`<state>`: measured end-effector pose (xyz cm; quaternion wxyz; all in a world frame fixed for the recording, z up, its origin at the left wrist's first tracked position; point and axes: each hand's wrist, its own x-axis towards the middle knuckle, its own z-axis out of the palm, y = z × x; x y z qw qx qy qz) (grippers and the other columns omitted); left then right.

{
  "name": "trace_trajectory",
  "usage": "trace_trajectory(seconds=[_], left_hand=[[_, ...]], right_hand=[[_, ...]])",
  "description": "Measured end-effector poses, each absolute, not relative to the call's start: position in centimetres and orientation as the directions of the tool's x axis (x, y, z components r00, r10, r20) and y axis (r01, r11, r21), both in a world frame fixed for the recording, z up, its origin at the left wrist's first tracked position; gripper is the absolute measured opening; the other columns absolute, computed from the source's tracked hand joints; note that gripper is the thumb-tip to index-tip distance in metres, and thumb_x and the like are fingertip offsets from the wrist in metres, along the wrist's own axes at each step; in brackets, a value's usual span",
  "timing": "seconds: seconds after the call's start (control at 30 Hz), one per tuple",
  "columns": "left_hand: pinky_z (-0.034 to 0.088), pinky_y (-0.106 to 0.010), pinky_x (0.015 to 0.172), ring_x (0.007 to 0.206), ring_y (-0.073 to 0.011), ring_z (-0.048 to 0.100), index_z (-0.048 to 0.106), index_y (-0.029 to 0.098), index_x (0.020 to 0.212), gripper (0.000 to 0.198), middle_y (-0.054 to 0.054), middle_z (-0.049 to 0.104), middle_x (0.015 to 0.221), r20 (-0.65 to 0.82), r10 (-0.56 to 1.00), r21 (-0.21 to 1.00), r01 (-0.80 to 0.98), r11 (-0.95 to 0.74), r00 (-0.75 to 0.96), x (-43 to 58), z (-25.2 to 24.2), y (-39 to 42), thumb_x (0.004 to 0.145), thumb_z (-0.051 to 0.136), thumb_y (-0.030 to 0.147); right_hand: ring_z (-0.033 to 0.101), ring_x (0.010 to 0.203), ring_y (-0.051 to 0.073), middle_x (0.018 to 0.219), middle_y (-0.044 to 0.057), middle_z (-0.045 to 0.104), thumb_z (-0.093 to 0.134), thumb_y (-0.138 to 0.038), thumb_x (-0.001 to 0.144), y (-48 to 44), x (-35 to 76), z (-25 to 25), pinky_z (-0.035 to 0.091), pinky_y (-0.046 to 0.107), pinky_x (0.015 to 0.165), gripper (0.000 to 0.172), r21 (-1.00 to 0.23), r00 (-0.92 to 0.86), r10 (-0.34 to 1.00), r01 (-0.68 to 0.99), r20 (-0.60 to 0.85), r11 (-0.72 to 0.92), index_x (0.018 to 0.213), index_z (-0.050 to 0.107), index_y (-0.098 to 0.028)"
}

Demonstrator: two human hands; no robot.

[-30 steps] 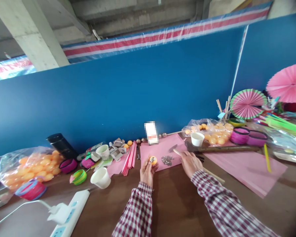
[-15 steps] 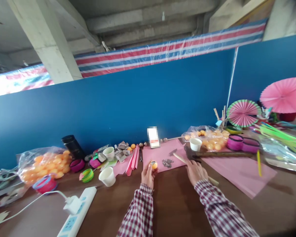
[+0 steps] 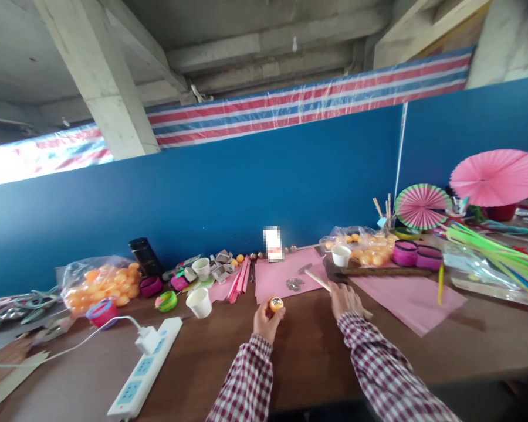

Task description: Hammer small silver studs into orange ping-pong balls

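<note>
My left hand (image 3: 267,321) is closed around an orange ball (image 3: 276,304) with shiny silver pieces on its upper side. It hovers just in front of the near edge of a pink sheet (image 3: 270,280). A small pile of silver pieces (image 3: 295,285) lies on that sheet. To the right, my right hand (image 3: 345,300) grips a pale wooden stick (image 3: 319,279) that slants across the sheet's right side. The stick's back end pokes out past the hand, and blur hides the detail of its tip.
Paper cups (image 3: 199,302), pink strips (image 3: 241,280) and a bag of orange balls (image 3: 105,284) stand on the left, behind a white power strip (image 3: 145,369). On the right are another cup (image 3: 341,256), a second ball bag (image 3: 372,249) and a pink sheet (image 3: 409,299).
The camera view has shifted. My left hand has drawn the ball toward me, off the sheet's near edge. My right hand still grips the stick, its tip slightly farther right of the silver pile.
</note>
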<state>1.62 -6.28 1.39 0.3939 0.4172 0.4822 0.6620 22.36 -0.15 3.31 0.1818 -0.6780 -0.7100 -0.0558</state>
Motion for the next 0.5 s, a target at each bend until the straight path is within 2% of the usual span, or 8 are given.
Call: trace_trajectory(seconds=[0.23, 0.5], left_hand=[[0.050, -0.027, 0.060, 0.070, -0.0158, 0.059, 0.055, 0.014, 0.101, 0.049, -0.009, 0.061, 0.089, 0.223, 0.886, 0.970, 0.003, -0.243, -0.406, 1.6, 0.7, -5.9, 0.057, 0.068, 0.030], [0.049, -0.027, 0.064, 0.065, -0.0141, 0.058, 0.059, 0.015, 0.092, 0.039, -0.006, 0.062, 0.085, 0.350, 0.816, 0.928, 0.290, -0.235, -0.459, -0.4, 0.8, -3.1, 0.058, 0.064, 0.033]], right_hand=[[0.044, 0.092, 0.022, 0.107, 0.009, 0.051, 0.030, -0.015, 0.082, 0.7, 21.5, 3.0, 0.032, 0.032, 0.075, 0.039, -0.155, -0.031, 0.882, 0.981, 0.470, 0.118, 0.116, 0.045, -0.024], [0.045, 0.092, 0.020, 0.103, 0.007, 0.054, 0.034, -0.017, 0.082, 1.2, 21.1, 2.6, 0.030, 0.031, 0.076, 0.029, -0.099, -0.130, 0.765, 0.964, 0.631, 0.246, 0.105, 0.051, -0.023]])
